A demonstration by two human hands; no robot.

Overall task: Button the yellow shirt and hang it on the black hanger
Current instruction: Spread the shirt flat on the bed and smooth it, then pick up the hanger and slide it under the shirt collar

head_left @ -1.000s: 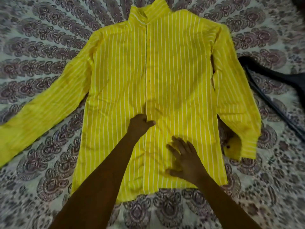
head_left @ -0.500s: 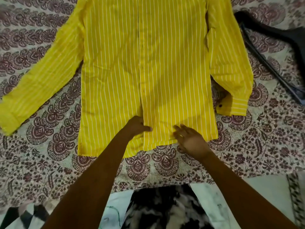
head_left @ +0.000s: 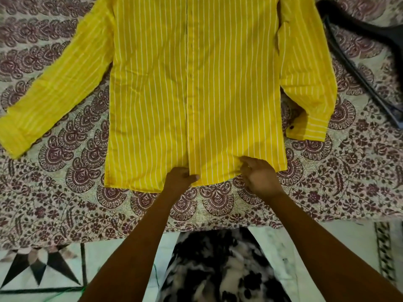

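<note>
Yellow cotton with thin white stripes fills the head view: the yellow shirt point(head_left: 196, 83) lies flat, front up, on a patterned bedspread point(head_left: 65, 203) printed in maroon and cream, its collar cut off by the top edge. Its front placket runs straight down the middle with small dark buttons along it, and the two front panels meet edge to edge down to the hem. One sleeve stretches out diagonally toward the left; the other folds down along the right side, a dark button showing on its cuff. The left hand point(head_left: 178, 178) pinches the hem at the foot of the placket, thumb curled over the cloth. The right hand point(head_left: 259, 177) rests on the hem just beside it, fingers loosely bent, gripping nothing. The black hanger point(head_left: 357, 62) lies on the bedspread near the folded sleeve, apart from it.
</note>
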